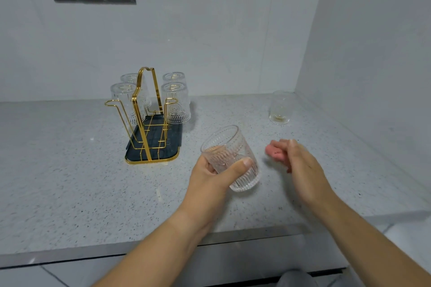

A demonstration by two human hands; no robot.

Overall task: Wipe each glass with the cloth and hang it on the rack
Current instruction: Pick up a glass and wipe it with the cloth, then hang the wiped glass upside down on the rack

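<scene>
Over the speckled counter (70, 182): we see two bare hands.
Left hand (211, 176): grasping a tilted ribbed glass (233, 158).
Right hand (300, 163): fingers closed on a pink cloth (275, 152), just beside our glass.
Gold rack (145, 119): four glasses hung upside down.
Far right: one upright glass (280, 107).

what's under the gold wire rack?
A dark rectangular drip tray with a gold rim sits under the gold wire rack. Its far end is obscured by four upturned ribbed glasses.

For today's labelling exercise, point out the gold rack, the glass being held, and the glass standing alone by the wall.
gold rack (141, 109), head view, on its front upright.
held glass (229, 147), head view, on its ribbed side.
lone glass (280, 107), head view, on its side wall.
</scene>
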